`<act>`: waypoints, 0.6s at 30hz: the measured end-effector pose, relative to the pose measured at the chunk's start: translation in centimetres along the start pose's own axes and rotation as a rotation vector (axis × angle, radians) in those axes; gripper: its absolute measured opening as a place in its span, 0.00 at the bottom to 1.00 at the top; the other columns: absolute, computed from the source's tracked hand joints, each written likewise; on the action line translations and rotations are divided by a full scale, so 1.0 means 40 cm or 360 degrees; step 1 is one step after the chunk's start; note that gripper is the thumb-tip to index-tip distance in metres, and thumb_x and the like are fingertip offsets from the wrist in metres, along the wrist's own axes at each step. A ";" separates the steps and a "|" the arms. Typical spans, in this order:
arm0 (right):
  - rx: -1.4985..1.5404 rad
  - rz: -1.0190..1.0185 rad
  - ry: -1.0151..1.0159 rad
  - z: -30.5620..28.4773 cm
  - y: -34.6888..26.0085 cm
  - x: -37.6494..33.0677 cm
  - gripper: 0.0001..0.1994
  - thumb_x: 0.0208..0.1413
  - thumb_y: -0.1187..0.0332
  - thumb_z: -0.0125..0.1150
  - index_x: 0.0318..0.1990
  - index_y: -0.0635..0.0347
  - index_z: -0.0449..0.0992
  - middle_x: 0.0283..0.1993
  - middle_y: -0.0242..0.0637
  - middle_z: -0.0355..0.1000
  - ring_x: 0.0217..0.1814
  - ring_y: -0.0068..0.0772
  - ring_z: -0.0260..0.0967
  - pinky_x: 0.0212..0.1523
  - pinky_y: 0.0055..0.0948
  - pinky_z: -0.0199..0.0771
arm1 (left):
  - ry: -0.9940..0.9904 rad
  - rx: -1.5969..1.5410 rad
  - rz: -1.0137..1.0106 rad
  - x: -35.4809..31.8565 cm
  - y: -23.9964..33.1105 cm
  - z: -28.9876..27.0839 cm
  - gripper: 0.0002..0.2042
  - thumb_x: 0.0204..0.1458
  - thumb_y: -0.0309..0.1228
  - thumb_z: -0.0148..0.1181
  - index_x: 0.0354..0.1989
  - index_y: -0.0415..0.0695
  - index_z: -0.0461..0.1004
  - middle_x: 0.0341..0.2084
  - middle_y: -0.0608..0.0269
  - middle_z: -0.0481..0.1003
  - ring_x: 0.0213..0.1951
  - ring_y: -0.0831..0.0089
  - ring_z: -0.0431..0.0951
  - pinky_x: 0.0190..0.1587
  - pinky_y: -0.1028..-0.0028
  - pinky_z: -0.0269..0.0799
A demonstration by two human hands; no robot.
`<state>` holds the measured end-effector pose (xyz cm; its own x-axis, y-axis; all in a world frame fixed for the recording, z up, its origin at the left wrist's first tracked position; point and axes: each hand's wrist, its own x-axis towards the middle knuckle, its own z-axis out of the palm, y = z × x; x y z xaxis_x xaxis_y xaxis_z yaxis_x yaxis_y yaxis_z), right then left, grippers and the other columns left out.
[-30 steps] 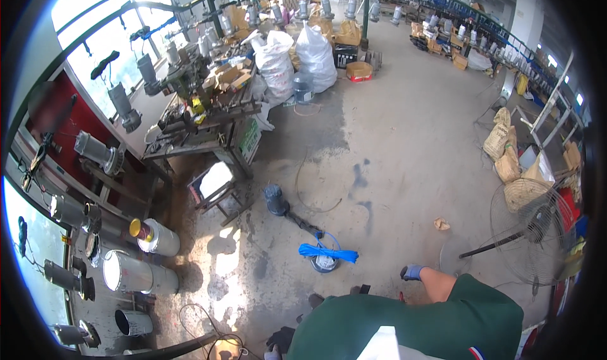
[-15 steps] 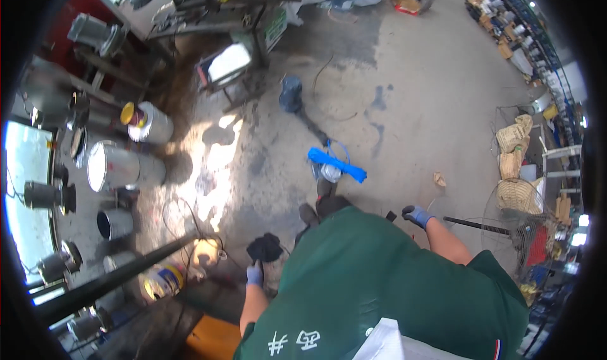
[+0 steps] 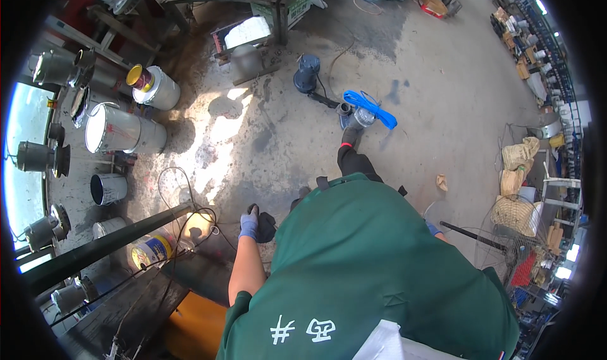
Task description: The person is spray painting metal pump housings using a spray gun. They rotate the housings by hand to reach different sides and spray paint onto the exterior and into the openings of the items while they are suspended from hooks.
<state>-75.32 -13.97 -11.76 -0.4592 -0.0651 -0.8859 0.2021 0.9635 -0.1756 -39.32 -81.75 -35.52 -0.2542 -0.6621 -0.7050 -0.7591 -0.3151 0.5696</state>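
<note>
My left hand (image 3: pixel 250 222), in a blue-grey glove with dark fingertips, hangs beside my body with its fingers loosely apart and nothing visible in it. A dark piece of cloth (image 3: pixel 267 228) shows right next to it, apparently on the floor. Only a sliver of my right hand (image 3: pixel 434 229) shows past my green shirt; its fingers are hidden. Ahead of me my dark-trousered leg (image 3: pixel 357 161) reaches toward a silver pump-like part (image 3: pixel 363 117) with a blue bundle (image 3: pixel 371 109) lying across it. Beyond it stands a dark blue pump (image 3: pixel 307 73).
White buckets (image 3: pixel 114 129) and motors (image 3: pixel 41 157) line the left. A dark beam (image 3: pixel 114 249) slants near a loose cable (image 3: pixel 165 183). A workbench (image 3: pixel 278 12) stands ahead. To the right are a wire fan guard (image 3: pixel 506 224), woven sacks (image 3: pixel 520 154) and a white ladder-like frame (image 3: pixel 563 202).
My view has shifted forward and my leg has stepped out toward the silver part. The left hand swung forward past the dark cloth; the right hand swung back, mostly behind my shirt.
</note>
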 end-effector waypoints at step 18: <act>-0.0544 -0.0047 -0.0060 -0.359 -0.336 0.237 0.20 0.51 0.50 0.70 0.30 0.62 0.81 0.26 0.43 0.80 0.23 0.36 0.77 0.26 0.38 0.78 | 0.0153 -0.0743 -0.0618 -0.577 -0.195 -0.010 0.23 0.64 0.34 0.62 0.67 0.47 0.71 0.42 0.59 0.80 0.27 0.74 0.75 0.28 0.72 0.72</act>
<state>-94.81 -23.82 -11.61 -0.4269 -0.0975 -0.8990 -0.1154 0.9919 -0.0527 -27.27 -64.29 -23.53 0.0602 -0.4906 -0.8693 -0.4373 -0.7958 0.4188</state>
